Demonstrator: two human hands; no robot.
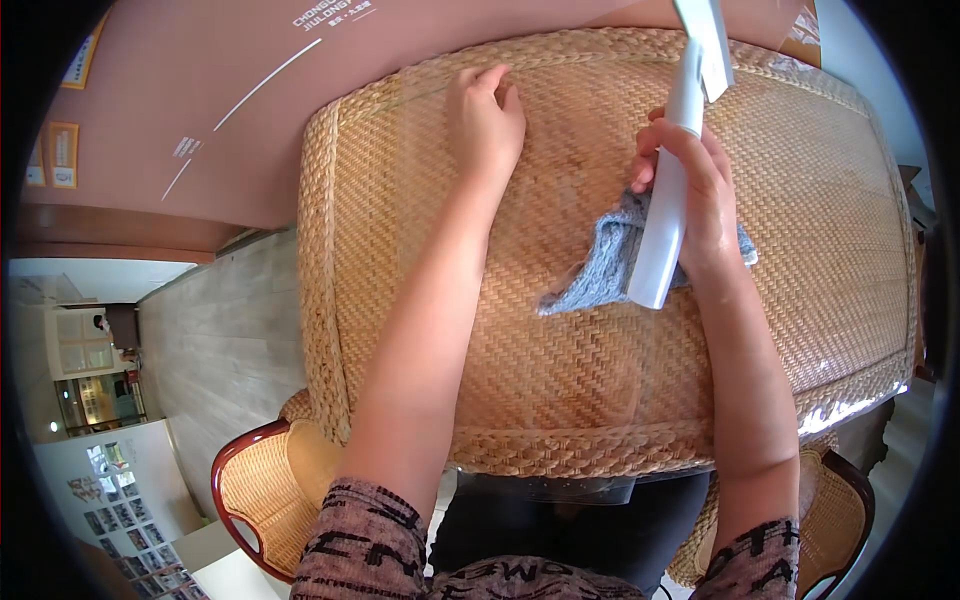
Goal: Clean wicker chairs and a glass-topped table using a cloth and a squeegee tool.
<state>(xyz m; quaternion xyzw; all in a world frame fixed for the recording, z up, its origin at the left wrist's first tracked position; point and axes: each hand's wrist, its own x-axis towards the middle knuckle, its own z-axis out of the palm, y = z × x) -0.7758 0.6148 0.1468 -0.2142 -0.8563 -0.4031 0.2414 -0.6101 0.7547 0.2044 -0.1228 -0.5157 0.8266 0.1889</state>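
Observation:
My right hand point(701, 180) is closed around the upper part of a white plastic handle point(660, 232). A flat white head point(705, 52) of the same tool points away at the top of the view, above the table's far edge. A grey-blue knitted cloth point(600, 262) lies below my right hand and the handle, partly hidden by them; whether that hand touches it, I cannot tell. Over the far left part of the woven table top point(570, 352) is my left hand point(487, 116), its fingers loosely curled with nothing seen in them.
A clear plastic sheet point(547, 487) covers the woven top and hangs over its near edge. Wicker chairs with dark wooden rims stand at the near left point(259, 480) and near right point(832, 517). A reddish-brown wall panel point(225, 97) with writing rises beyond the table; grey floor point(217, 330) lies left.

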